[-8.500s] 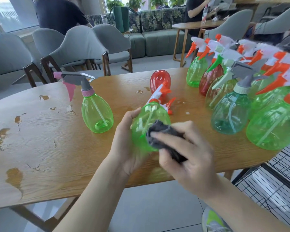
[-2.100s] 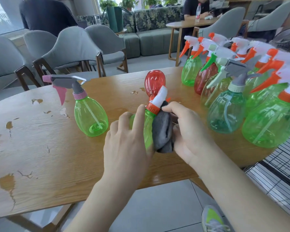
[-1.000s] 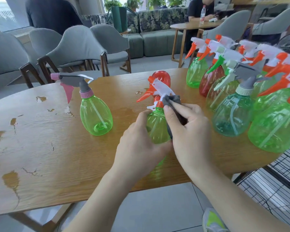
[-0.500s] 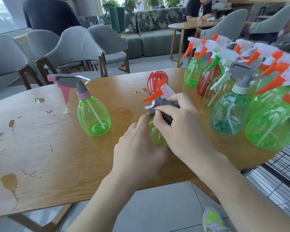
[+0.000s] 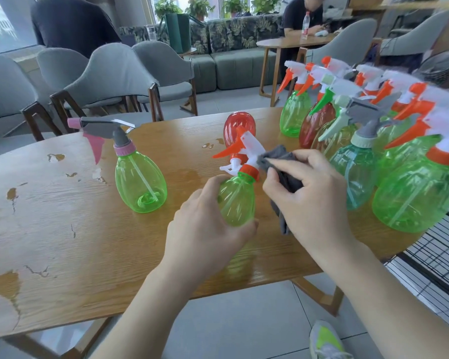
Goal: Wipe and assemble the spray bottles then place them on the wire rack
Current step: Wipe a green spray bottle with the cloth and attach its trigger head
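My left hand (image 5: 205, 229) grips the body of a small green spray bottle (image 5: 237, 200) with a white and orange trigger head (image 5: 240, 151), held tilted over the wooden table (image 5: 62, 229). My right hand (image 5: 309, 193) holds a dark grey cloth (image 5: 280, 161) against the back of that trigger head. A red bottle body (image 5: 237, 125) without a head lies just behind. Another green bottle (image 5: 140, 185) with a grey and pink head stands to the left. Several assembled bottles (image 5: 360, 141) crowd the table's right end.
A black wire rack (image 5: 436, 257) sits low beside the table's right edge. Grey chairs (image 5: 114, 79) line the far side, a sofa and another table with seated people beyond. The tabletop shows worn patches at left. My shoe (image 5: 327, 343) is on the floor.
The cloth has shifted from the bottle's neck up to the back of the trigger head, and my right hand has moved slightly right. My left hand keeps its hold on the body.
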Tool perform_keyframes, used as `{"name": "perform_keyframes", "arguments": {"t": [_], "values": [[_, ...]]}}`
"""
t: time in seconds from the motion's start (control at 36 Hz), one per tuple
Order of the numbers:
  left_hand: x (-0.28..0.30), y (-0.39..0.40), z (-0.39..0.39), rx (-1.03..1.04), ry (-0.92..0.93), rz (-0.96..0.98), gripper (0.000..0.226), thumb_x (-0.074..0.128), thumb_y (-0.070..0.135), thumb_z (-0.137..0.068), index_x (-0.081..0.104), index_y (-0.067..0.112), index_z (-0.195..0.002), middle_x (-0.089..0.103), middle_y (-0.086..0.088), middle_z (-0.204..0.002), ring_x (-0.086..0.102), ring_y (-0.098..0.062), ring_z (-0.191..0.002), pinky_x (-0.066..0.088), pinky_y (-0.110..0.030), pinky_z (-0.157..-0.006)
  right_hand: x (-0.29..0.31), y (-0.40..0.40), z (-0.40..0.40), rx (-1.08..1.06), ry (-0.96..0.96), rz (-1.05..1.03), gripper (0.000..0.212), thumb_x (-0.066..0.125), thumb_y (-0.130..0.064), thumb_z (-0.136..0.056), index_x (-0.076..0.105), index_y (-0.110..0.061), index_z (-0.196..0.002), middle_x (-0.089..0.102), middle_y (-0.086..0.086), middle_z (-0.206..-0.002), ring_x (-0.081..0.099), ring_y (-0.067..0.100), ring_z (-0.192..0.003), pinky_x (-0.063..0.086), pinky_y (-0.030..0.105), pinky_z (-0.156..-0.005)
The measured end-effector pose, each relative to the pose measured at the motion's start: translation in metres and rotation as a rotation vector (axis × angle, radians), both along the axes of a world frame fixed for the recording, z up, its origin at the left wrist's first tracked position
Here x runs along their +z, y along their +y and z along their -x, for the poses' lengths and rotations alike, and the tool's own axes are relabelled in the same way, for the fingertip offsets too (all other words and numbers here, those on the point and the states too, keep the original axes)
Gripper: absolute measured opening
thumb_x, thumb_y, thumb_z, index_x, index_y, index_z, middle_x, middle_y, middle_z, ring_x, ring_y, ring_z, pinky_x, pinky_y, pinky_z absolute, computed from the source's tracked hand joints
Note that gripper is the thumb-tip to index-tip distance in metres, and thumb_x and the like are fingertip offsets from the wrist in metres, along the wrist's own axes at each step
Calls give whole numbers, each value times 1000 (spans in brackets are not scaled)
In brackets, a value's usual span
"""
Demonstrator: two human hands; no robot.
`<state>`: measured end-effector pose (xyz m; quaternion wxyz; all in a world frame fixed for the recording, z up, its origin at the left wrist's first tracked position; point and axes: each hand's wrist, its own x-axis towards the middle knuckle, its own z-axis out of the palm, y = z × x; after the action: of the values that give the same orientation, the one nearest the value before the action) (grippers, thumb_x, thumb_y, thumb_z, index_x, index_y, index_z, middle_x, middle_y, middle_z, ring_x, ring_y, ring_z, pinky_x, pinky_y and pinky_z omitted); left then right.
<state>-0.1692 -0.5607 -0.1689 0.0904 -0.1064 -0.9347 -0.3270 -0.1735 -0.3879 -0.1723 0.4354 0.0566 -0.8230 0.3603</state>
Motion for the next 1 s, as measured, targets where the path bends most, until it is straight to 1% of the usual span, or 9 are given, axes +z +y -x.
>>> {"name": "perform_keyframes", "arguments": {"t": [0.11, 0.19, 0.33, 0.58, 0.64, 0.72, 0.81, 0.92, 1.0], "values": [[1, 3, -1, -5, 9, 59, 82, 75, 64, -71, 40, 47, -143, 62, 12, -114, 61, -19, -106, 54, -43, -89, 13, -2, 15, -28, 105, -1, 23, 67, -16, -96, 79, -7, -113, 68, 10, -109, 63, 11, -94, 50, 12, -86], [1, 5, -4, -4, 30, 97, 80, 76, 61, -72, 38, 50, -142, 60, 14, -114, 62, -20, -105, 55, -42, -87, 19, -6, 31, -73, 186, -10, 20, 69, -11, -97, 78, -4, -113, 69, 11, -108, 57, 7, -95, 39, 2, -88], [-1, 7, -8, -14, 68, 127, 80, 75, 58, -76, 36, 50, -145, 57, 16, -119, 60, -17, -108, 52, -36, -84, 15, -11, 45, -88, 162, -56, 21, 68, -12, -97, 77, -6, -116, 69, 10, -107, 66, 26, -97, 48, 23, -88], [-1, 10, -8, -14, 74, 155, 80, 73, 56, -81, 34, 45, -150, 56, 13, -131, 59, -18, -114, 40, -30, -78, 4, -16, 36, -81, 111, -35, 19, 74, -10, -91, 80, -6, -109, 68, 9, -101, 65, 19, -87, 42, 6, -82], [0, 12, -9, -13, 78, 203, 77, 70, 57, -82, 34, 44, -149, 55, 13, -131, 60, -20, -113, 37, -30, -75, 4, -23, 32, -23, 132, -63, 18, 74, -9, -91, 80, -7, -107, 68, 8, -102, 66, 21, -89, 46, 12, -83], [1, 14, -10, -4, 95, 208, 59, 68, 59, -83, 43, 36, -131, 55, 12, -113, 61, -24, -102, 37, -32, -68, 3, -34, 30, 49, 137, -117, 18, 71, -12, -92, 80, -8, -108, 69, 8, -106, 66, 25, -95, 56, 34, -84], [-1, 13, -10, 6, 79, 179, 53, 68, 60, -83, 40, 36, -120, 48, 15, -102, 59, -21, -97, 37, -33, -66, 3, -36, 33, 80, 141, -134, 18, 72, -11, -92, 80, -9, -108, 69, 9, -106, 66, 28, -96, 56, 39, -84], [-2, 10, -10, 7, 81, 131, 75, 72, 59, -80, 36, 43, -145, 57, 14, -123, 60, -18, -110, 41, -32, -74, 1, -30, 34, 34, 181, -141, 17, 74, -10, -90, 80, -7, -105, 69, 11, -104, 68, 27, -95, 55, 30, -87], [-3, 7, -11, 3, 62, 101, 80, 75, 55, -78, 33, 48, -147, 55, 14, -128, 59, -18, -113, 43, -31, -79, 2, -18, 34, -30, 219, -89, 17, 74, -9, -90, 80, -6, -106, 70, 12, -104, 69, 24, -93, 56, 28, -84]]}}
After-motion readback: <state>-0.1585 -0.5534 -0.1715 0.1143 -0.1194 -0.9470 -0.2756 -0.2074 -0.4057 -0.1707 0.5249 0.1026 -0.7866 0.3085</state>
